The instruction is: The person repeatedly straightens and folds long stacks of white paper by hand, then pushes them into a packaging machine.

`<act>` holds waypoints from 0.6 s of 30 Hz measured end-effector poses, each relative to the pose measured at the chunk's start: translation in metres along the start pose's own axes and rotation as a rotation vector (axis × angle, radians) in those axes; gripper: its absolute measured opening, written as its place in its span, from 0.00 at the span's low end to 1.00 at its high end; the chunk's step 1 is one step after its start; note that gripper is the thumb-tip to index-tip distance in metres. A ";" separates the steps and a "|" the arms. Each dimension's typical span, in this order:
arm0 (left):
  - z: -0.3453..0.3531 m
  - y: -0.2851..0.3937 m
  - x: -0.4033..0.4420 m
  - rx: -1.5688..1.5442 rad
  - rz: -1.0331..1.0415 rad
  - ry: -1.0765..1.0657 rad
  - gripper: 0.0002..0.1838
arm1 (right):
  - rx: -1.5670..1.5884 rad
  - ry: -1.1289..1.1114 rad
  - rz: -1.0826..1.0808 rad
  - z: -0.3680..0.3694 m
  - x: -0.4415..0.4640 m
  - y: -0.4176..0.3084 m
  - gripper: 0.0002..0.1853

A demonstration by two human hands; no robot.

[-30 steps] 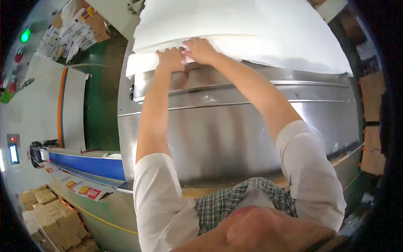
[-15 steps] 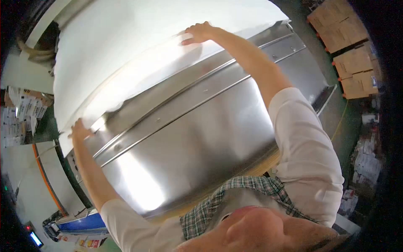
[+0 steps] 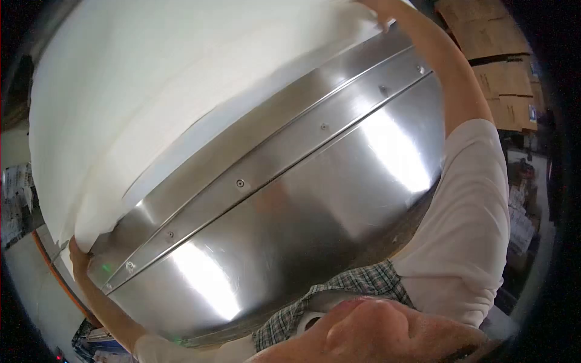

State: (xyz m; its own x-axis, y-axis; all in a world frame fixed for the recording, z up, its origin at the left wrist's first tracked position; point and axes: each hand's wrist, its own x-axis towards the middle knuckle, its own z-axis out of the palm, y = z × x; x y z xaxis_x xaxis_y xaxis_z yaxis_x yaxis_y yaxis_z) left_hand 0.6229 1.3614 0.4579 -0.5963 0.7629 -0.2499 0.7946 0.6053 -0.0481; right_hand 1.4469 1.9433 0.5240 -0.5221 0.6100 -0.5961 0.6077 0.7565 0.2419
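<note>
A large, thin white sheet point(image 3: 181, 66) lies in overlapping layers across the upper left; whether it is cloth or paper I cannot tell. Its front edge curves over a polished steel panel point(image 3: 290, 199). My left hand point(image 3: 78, 257) is closed on the sheet's near left corner, its fingertips mostly hidden. Far off at the top right, my right hand point(image 3: 387, 11) grips the other end of the same edge, partly cut off by the frame and slightly blurred. Both arms are spread wide over the steel.
A ridge with several screws runs along the steel panel. Cardboard boxes point(image 3: 508, 78) are stacked at the right. Printed papers point(image 3: 18, 202) hang at the far left, above an orange strip point(image 3: 57, 272). Wrapped bundles point(image 3: 520, 224) stand at the right edge.
My hands have moved farther apart, the right one up and right, the left one down and left. The sheet's front edge is drawn out wider. My view is closer to the panel.
</note>
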 end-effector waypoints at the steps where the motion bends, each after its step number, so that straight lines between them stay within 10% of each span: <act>1: -0.002 -0.006 -0.001 0.011 0.093 0.042 0.38 | 0.014 0.066 0.030 0.008 -0.003 0.006 0.39; 7: 0.030 -0.066 -0.001 0.170 0.418 0.393 0.38 | 0.110 0.494 0.159 0.036 -0.016 0.004 0.26; 10: 0.014 -0.039 -0.010 0.139 0.229 0.400 0.32 | 0.229 0.610 0.388 0.026 -0.030 -0.023 0.23; 13: -0.023 -0.009 -0.017 0.110 0.136 0.455 0.33 | 0.228 0.713 0.385 0.069 -0.027 0.057 0.42; 18: -0.102 0.000 -0.054 0.100 0.100 0.523 0.36 | 0.030 0.922 0.260 0.045 -0.073 0.110 0.41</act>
State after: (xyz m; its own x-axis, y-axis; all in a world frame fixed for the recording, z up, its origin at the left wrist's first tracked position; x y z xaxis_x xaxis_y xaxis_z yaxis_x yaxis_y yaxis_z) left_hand 0.6440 1.3433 0.5704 -0.4744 0.8424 0.2557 0.8422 0.5188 -0.1466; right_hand 1.5785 1.9714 0.5596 -0.6262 0.7138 0.3137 0.7796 0.5723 0.2542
